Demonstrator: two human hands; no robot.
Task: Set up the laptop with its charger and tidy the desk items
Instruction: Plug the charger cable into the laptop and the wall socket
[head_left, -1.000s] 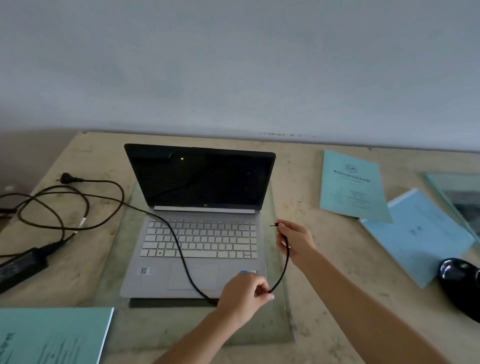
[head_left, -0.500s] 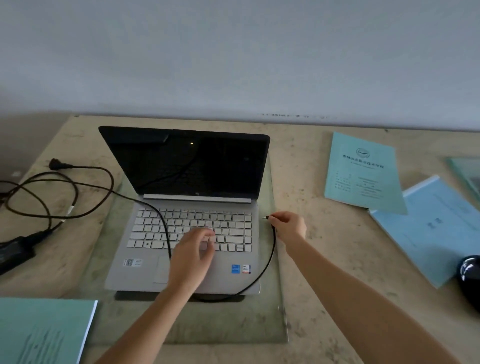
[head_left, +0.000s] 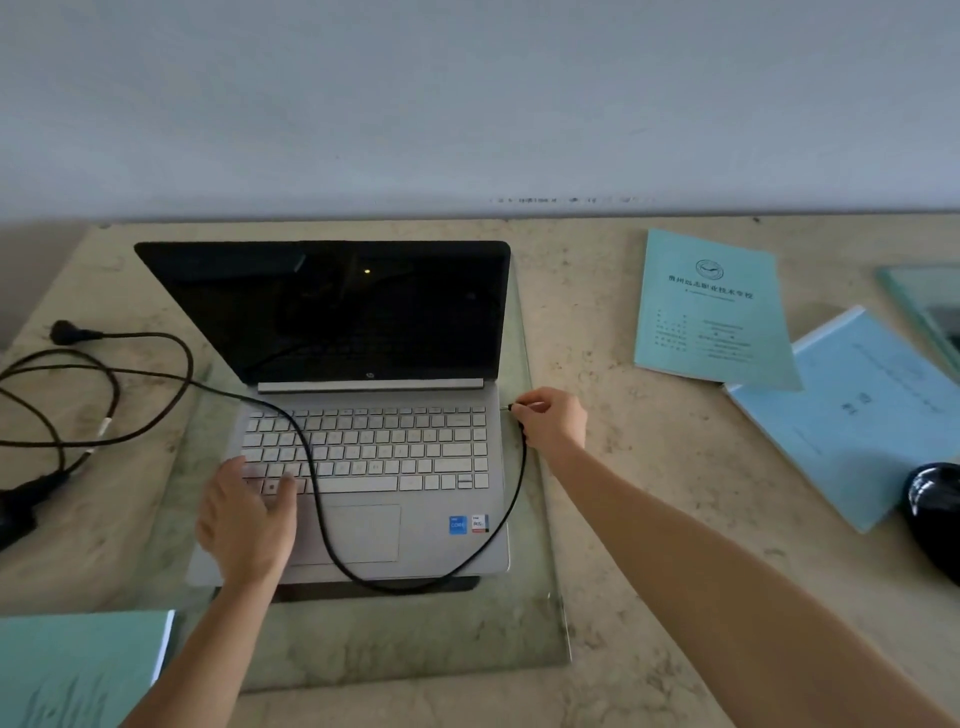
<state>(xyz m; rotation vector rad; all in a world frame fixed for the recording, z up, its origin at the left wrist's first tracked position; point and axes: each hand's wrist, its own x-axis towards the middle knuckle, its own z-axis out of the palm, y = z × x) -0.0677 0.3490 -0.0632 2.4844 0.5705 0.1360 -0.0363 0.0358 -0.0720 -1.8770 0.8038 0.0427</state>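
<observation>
A silver laptop (head_left: 395, 457) with a dark screen stands open on a glass sheet (head_left: 535, 613) in the middle of the desk. The black charger cable (head_left: 322, 519) runs from the left across the keyboard, loops past the laptop's front edge and rises along its right side. My right hand (head_left: 550, 423) pinches the cable's plug end right at the laptop's right edge, near the hinge. My left hand (head_left: 247, 525) rests flat with fingers spread on the keyboard's lower left and the palm rest. The charger brick (head_left: 21, 506) lies at the far left edge.
Coiled cable with a wall plug (head_left: 67, 332) lies left of the laptop. A teal booklet (head_left: 711, 312) and a blue folder (head_left: 862, 415) lie to the right, a black object (head_left: 935, 514) at the right edge, another teal booklet (head_left: 78, 670) at the front left.
My left hand let go of the cable and moved up onto the left of the keyboard. My right hand carried the plug end to the laptop's right side.
</observation>
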